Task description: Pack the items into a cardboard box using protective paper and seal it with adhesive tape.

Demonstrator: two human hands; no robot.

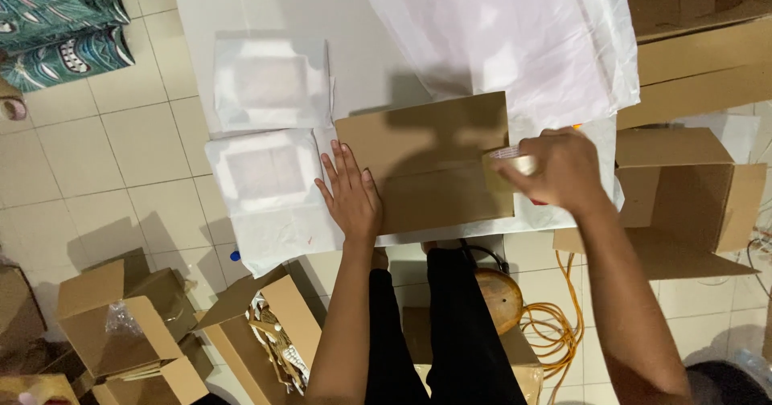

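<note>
A closed brown cardboard box [426, 143] lies flat on a white table [265, 11]. My left hand [351, 196] rests palm down, fingers spread, on the box's left edge. At the box's right edge my right hand [563, 170] grips a roll of brown packing tape [508, 166], blurred by motion, with its strip against the cardboard.
Two parcels wrapped in white tissue [269, 83] [265, 176] sit left of the box. Loose white tissue sheets [515, 35] cover the table's far right. Open cardboard boxes [683, 188] [121, 316] stand on the tiled floor, beside an orange cable [555, 316] and patterned fabric [56, 19].
</note>
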